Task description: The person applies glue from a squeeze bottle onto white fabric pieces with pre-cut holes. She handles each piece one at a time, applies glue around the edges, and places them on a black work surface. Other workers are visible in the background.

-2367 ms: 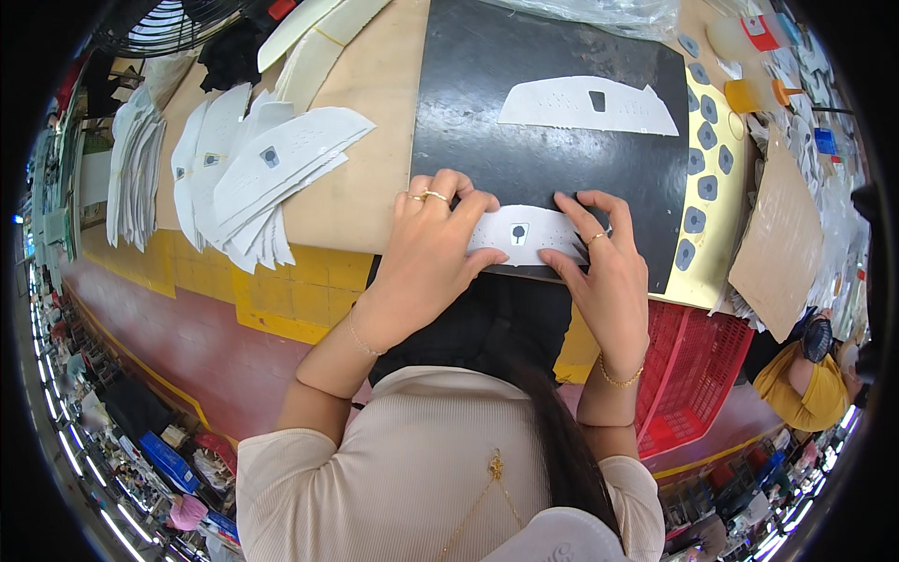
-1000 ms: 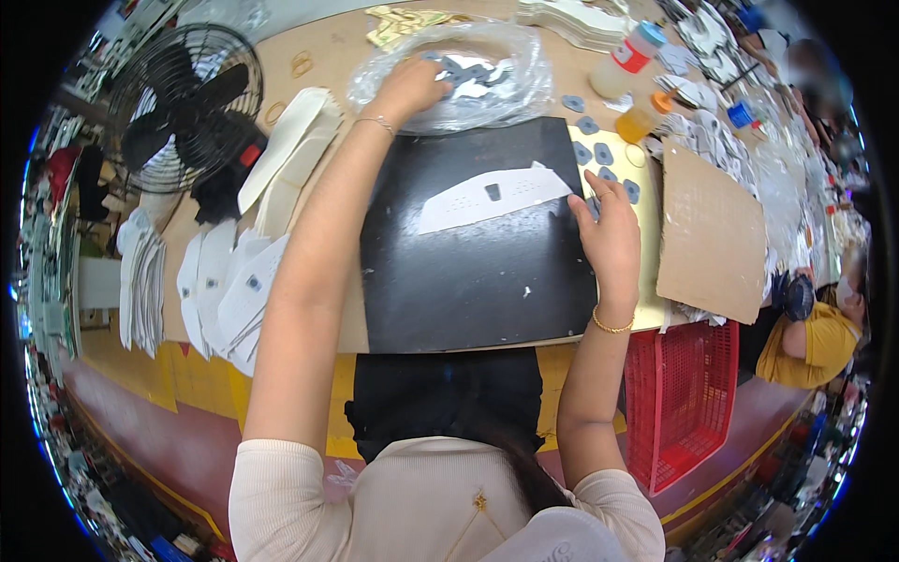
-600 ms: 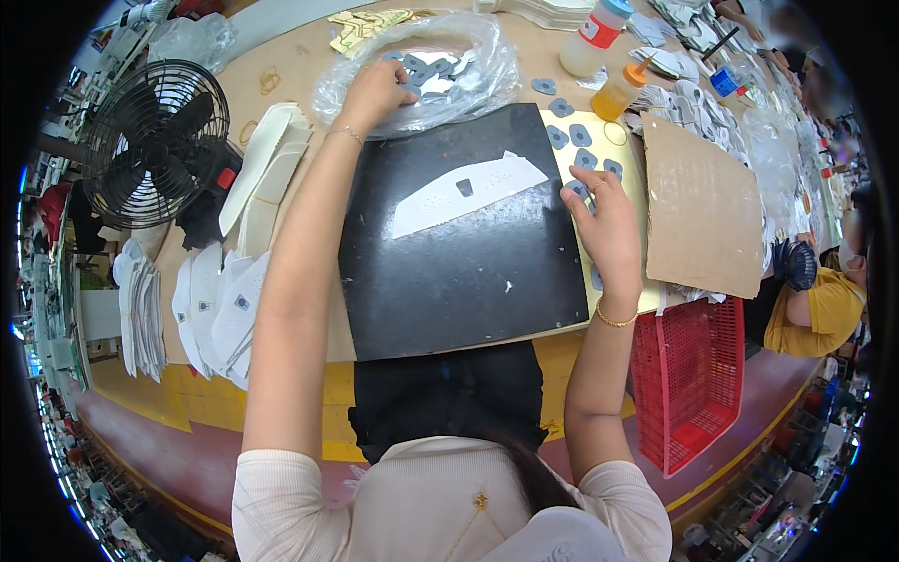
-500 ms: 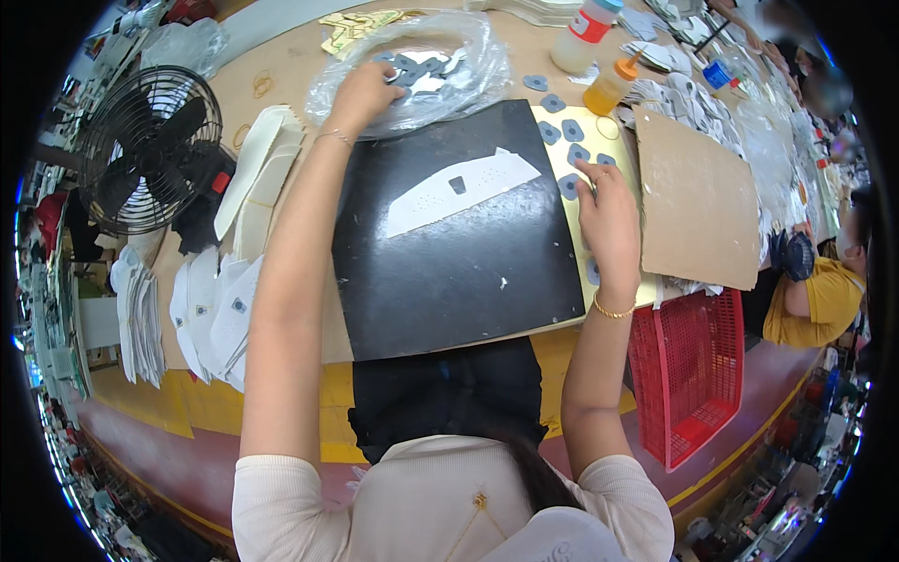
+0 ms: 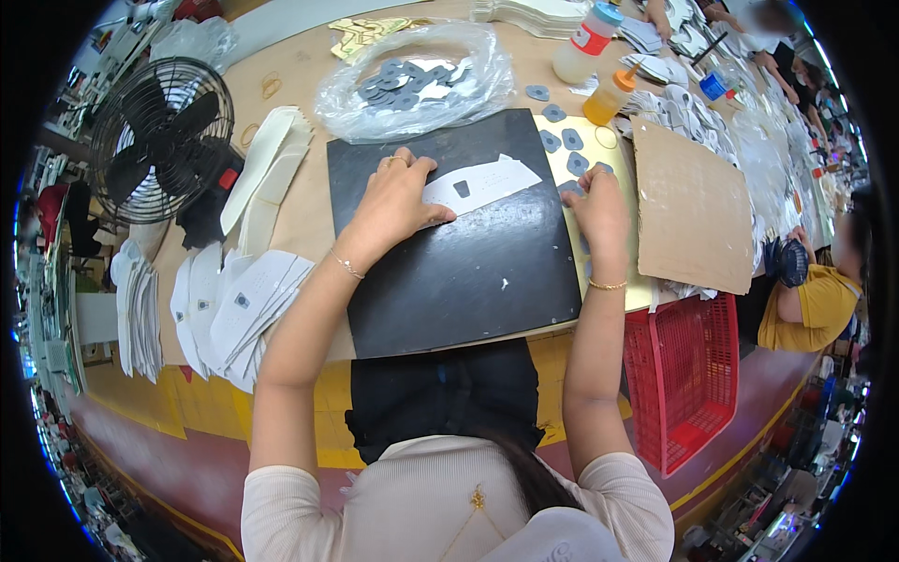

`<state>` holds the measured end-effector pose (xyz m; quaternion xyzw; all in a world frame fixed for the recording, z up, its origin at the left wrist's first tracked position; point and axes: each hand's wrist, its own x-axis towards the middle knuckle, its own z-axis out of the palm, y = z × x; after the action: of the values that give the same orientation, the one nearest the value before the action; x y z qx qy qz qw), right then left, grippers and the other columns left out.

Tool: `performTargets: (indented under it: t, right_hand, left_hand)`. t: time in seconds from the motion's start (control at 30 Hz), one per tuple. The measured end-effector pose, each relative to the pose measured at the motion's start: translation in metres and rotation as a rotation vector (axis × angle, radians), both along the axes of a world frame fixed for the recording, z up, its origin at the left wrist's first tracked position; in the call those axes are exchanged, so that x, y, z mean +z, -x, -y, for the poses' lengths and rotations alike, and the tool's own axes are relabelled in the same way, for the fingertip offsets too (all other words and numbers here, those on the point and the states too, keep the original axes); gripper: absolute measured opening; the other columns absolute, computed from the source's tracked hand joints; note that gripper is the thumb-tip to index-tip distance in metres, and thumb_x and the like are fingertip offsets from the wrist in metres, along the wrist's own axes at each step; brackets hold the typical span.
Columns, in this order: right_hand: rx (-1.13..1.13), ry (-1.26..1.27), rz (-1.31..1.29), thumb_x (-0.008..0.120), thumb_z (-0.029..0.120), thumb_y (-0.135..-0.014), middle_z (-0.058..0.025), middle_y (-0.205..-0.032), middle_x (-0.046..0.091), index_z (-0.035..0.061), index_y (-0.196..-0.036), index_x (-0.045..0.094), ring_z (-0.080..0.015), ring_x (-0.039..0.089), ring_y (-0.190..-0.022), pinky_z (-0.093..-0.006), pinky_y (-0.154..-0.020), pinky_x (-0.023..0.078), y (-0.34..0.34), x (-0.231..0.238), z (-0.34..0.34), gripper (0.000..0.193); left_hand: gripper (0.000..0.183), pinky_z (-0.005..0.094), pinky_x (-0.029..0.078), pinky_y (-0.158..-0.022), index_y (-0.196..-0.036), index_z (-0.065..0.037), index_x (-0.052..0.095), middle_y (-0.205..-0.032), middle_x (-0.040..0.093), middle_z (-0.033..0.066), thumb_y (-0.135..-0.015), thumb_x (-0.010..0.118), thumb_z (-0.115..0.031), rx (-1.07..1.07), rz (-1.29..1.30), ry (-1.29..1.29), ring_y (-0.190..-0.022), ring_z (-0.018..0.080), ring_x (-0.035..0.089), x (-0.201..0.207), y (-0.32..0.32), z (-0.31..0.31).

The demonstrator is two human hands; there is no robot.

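A white, curved shoe-upper piece with small holes and a dark cutout or patch lies on a black mat. My left hand covers its left end, thumb at the lower edge and fingers at the upper edge. To the right, small grey patches with dark centres lie on a yellow board. My right hand has thumb and fingers pinched at one grey patch, which the fingertips partly hide. More grey patches fill a clear plastic bag beyond the mat.
A black fan and stacks of white pieces stand left. A glue bottle, a white bottle, cardboard and piled pieces are right. A red crate sits below the table edge; a person in yellow is beyond.
My left hand has left the plastic bag and come down to the white piece's left end. My right hand's fingers have drawn together over the patches.
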<state>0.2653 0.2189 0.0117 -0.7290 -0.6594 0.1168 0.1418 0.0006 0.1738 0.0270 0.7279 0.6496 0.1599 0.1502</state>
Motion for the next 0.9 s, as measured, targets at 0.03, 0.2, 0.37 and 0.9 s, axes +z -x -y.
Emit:
performTargets:
  t: [0.03,0.2,0.37,0.9]
  right_hand:
    - [-0.048,0.043,-0.039,0.068,0.015,-0.077,-0.0121,-0.093,0.063,0.0075,-0.098,0.060,-0.0292,0.062,-0.087,-0.0395,-0.072,0.048,0.004,0.008,0.001,0.024]
    - [0.089,-0.172,-0.210,0.062,0.010,-0.080,-0.0133,-0.082,0.063,0.0074,-0.102,0.062,-0.0293,0.061,-0.075,-0.0383,-0.069,0.047,0.003,0.020,0.019,0.022]
    - [0.117,-0.126,-0.418,0.064,0.012,-0.079,-0.0111,-0.074,0.062,0.0051,-0.094,0.064,-0.0235,0.059,-0.063,-0.0335,-0.062,0.046,0.007,0.036,0.050,0.016]
    - [0.418,-0.087,-0.356,0.063,0.014,-0.082,-0.0160,-0.080,0.063,0.0035,-0.093,0.052,-0.0365,0.062,-0.069,-0.0441,-0.062,0.049,0.095,0.002,0.139,0.019]
  left_hand:
    - [0.060,0.0383,0.042,-0.089,-0.113,-0.003,0.058,-0.102,0.056,0.0147,-0.064,0.081,-0.030,0.021,0.013,0.023,-0.103,0.0319,0.052,-0.003,0.002,0.004]
    - [0.054,0.0394,0.043,-0.086,-0.110,-0.002,0.058,-0.096,0.058,0.0167,-0.065,0.080,-0.022,0.060,0.255,0.125,-0.099,0.0332,0.054,-0.006,0.002,0.003]
    - [0.033,0.0372,0.045,-0.073,-0.099,0.000,0.062,-0.083,0.059,0.0149,-0.072,0.074,-0.015,-0.002,0.369,0.105,-0.082,0.0295,0.058,-0.002,-0.002,-0.001]
    - [0.021,0.0316,0.047,-0.062,-0.096,0.002,0.064,-0.079,0.065,0.0146,-0.082,0.065,-0.013,-0.243,0.364,0.116,-0.068,0.0271,0.062,0.131,0.020,0.086]
